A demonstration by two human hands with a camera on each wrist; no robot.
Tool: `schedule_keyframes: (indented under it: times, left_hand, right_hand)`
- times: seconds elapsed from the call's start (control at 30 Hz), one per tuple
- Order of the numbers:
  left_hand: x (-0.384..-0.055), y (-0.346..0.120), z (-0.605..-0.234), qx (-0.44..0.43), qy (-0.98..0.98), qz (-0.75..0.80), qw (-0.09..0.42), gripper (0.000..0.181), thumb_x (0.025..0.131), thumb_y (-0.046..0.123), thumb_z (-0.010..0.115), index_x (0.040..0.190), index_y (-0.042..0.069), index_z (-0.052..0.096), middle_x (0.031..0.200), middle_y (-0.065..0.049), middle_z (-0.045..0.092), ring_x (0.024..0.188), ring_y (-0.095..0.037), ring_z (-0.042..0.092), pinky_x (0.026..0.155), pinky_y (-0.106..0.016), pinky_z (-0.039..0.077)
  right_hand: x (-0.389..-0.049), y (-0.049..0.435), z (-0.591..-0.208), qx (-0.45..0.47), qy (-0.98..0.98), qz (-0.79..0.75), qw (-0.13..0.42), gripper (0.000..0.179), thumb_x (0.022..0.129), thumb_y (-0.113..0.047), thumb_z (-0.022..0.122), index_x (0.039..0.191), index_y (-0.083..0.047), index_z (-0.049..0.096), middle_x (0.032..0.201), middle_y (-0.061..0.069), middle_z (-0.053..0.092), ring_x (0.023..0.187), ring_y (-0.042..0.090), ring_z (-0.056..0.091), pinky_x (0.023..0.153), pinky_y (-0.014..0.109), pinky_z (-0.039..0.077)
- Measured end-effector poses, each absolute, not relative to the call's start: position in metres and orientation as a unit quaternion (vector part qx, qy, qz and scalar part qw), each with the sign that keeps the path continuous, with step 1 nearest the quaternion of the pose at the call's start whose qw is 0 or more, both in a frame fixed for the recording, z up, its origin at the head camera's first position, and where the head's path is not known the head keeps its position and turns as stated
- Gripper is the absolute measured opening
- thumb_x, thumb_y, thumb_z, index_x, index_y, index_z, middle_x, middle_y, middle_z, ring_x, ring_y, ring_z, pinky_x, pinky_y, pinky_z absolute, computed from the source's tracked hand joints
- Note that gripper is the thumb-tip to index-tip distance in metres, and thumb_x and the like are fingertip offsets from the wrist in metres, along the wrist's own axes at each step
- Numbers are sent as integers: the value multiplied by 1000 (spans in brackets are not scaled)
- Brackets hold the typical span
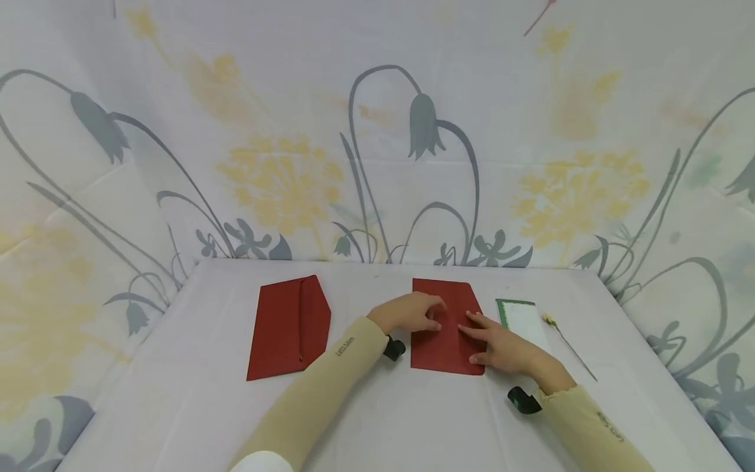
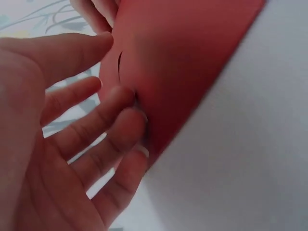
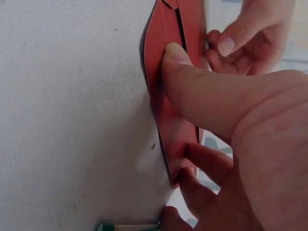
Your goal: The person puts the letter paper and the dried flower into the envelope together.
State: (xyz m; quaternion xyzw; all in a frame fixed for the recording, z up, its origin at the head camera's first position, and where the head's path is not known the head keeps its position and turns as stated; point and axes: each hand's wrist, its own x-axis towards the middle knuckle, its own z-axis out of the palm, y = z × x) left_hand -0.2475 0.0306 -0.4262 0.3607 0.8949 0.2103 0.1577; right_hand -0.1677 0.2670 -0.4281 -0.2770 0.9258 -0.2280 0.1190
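Note:
A red paper envelope [image 1: 439,357] lies flat on the table between both hands. My left hand [image 1: 413,312] is over its left half, fingers loosely bent and fingertips right at the paper. A short dark slit in the red paper shows near those fingers in the left wrist view. My right hand [image 1: 503,346] rests on the envelope's right side, its fingers spread across the flap end. In the right wrist view the right thumb [image 3: 180,62] presses on the red flap [image 3: 166,106], with other fingertips touching the flap lower down.
A second red envelope [image 1: 274,331] lies at the left, its flap side toward the right. Right of the worked envelope are a white card with a green border [image 1: 522,318] and a yellow flower on a thin stem [image 1: 548,320]. Flower-printed cloth [image 1: 383,183] hangs behind the white table [image 1: 425,419].

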Motion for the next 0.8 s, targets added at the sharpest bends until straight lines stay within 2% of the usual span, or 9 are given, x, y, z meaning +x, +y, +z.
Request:
schedule_keyframes:
  times: [0.13,0.53,0.67,0.73,0.8]
  left_hand:
    - [-254,34,-433,356,888,236,173,37,95,28,68,130,19,60,85,5,59,76,-8,55,69,-23,45]
    - [-261,50,-429,353,898,207,158,49,96,32,65,141,20,53,94,5,61,85,-8,55,76,-24,47]
    - [-263,55,-429,355,902,193,152,49,97,35,63,143,26,52,116,5,64,99,-8,56,88,-27,47]
    - [-264,58,-429,357,905,180,148,48,98,37,61,144,29,51,129,6,61,110,-9,55,96,-29,45]
    - [-265,60,-430,356,907,168,146,47,98,41,59,144,32,51,135,8,59,117,-10,53,101,-32,43]
  right_hand:
    - [-167,266,-428,-273,924,-236,130,61,91,-20,72,143,4,49,156,30,26,142,54,20,105,62,33]
    - [-171,271,-435,-263,928,-231,124,65,91,-20,72,147,0,44,155,30,26,140,54,23,102,62,38]
    - [-171,272,-436,-263,927,-235,124,68,91,-21,71,150,-2,41,156,30,25,140,54,23,103,64,35]
    - [-170,272,-436,-264,928,-234,122,70,91,-23,71,151,-4,40,156,30,25,140,55,24,103,65,35]
    - [-170,272,-435,-261,928,-235,122,71,91,-24,72,152,-5,39,156,29,24,140,54,23,103,64,35]
